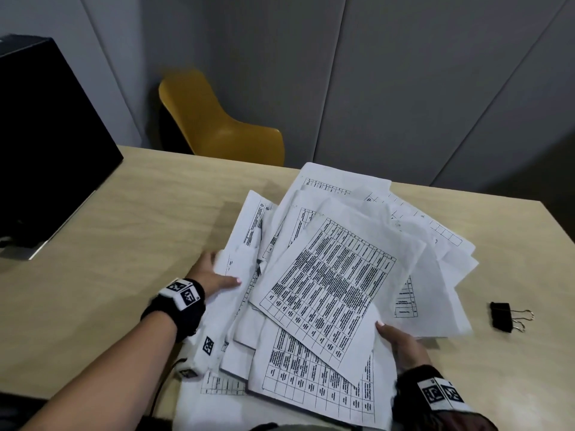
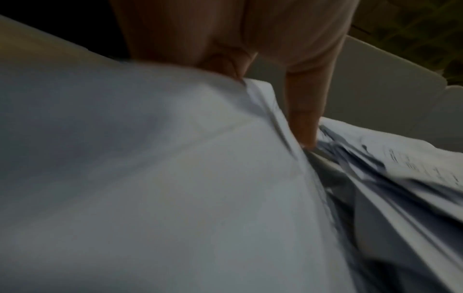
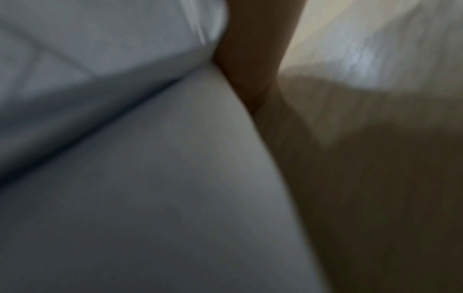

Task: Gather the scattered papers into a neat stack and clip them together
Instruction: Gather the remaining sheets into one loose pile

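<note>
A loose, fanned pile of printed papers [image 1: 329, 281] with tables on them lies on the light wooden table [image 1: 130, 213]. My left hand [image 1: 217, 272] grips the pile's left edge, thumb on top and fingers behind the sheets. My right hand [image 1: 395, 340] holds the lower right side, thumb lying on the top sheet and the other fingers hidden beneath. A black binder clip [image 1: 504, 317] with silver handles lies apart on the table, right of the pile. In the left wrist view my fingers [image 2: 303, 119] press into the papers [image 2: 150, 178]. The right wrist view is blurred, showing paper [image 3: 150, 178] against a finger [image 3: 250, 59].
A black monitor [image 1: 46, 135] stands at the table's left. A yellow chair [image 1: 217, 122] sits beyond the far edge, in front of grey wall panels. A thin black cable [image 1: 161, 390] runs off the near edge by my left forearm.
</note>
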The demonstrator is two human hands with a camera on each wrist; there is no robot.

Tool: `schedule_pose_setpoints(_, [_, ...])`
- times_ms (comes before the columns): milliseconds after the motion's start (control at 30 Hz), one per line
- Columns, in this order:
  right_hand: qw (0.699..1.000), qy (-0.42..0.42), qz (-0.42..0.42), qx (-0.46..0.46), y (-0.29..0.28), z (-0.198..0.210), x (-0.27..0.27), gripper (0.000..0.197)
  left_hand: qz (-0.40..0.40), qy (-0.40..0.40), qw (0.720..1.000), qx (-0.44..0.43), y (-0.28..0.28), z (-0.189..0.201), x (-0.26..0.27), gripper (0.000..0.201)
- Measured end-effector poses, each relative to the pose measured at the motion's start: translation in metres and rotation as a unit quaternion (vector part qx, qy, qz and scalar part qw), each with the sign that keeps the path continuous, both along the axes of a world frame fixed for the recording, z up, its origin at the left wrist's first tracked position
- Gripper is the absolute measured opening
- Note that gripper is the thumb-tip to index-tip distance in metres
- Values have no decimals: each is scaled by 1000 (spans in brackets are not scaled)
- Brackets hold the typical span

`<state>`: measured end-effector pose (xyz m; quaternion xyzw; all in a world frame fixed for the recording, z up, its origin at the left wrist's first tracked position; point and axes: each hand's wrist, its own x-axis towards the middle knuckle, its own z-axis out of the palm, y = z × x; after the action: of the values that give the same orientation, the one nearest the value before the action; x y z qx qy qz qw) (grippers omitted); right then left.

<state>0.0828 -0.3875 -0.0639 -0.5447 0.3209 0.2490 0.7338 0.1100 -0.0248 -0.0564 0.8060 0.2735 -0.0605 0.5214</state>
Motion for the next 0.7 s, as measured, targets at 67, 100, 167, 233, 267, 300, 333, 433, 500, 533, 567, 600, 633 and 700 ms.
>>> schedule_pose_setpoints(67, [1000, -1, 0, -1, 0, -1, 0, 19, -47, 45, 998, -7, -6, 0, -9, 50])
schedule_pose_setpoints(100, [1000, -1, -3, 2, 0, -1, 0, 19, -57, 56, 996, -34, -6, -1, -13, 45])
schedule_pose_setpoints(167, [1000, -2, -6, 5, 0, -1, -1, 19, -41, 62, 992, -102, -3, -5, -20, 52])
schedule_pose_setpoints(233, [1000, -3, -12, 4, 1, -3, 1, 30, -23, 68, 990, -118, -2, -11, -27, 60])
schedule_pose_setpoints(267, [1000, -1, -19, 2, 1, -7, 1, 39, -26, 70, 992, -100, -5, -12, -30, 58])
schedule_pose_setpoints(300, [1000, -2, -27, 2, 1, -8, 1, 45, -25, 74, 994, -70, -8, -14, -32, 52])
schedule_pose_setpoints(333, [999, -2, -33, -7, 1, -10, 1, 47, -19, 69, 997, -32, -10, -14, -34, 44])
schedule_pose_setpoints(433, [999, -9, -38, -28, 2, -12, 2, 50, 51, 33, 996, 69, -2, -2, -37, 28])
schedule_pose_setpoints(500, [998, -11, -40, -48, 4, -12, 3, 39, 116, 8, 987, 107, 13, 18, -39, 26])
schedule_pose_setpoints(533, [998, -11, -38, -53, 5, -13, 4, 30, 139, -3, 982, 127, 20, 31, -39, 26])
schedule_pose_setpoints(567, [998, -8, -37, -51, 7, -12, 5, 21, 157, -16, 977, 143, 26, 47, -40, 26])
schedule_pose_setpoints(600, [998, -4, -40, -52, 7, -13, 5, 12, 168, -35, 972, 158, 29, 63, -40, 27])
schedule_pose_setpoints(633, [998, -11, -45, -50, 8, -13, 6, 8, 172, -56, 968, 176, 30, 81, -40, 27])
schedule_pose_setpoints(700, [998, -21, -49, -46, 8, -12, 6, 7, 168, -96, 953, 232, 31, 115, -40, 27])
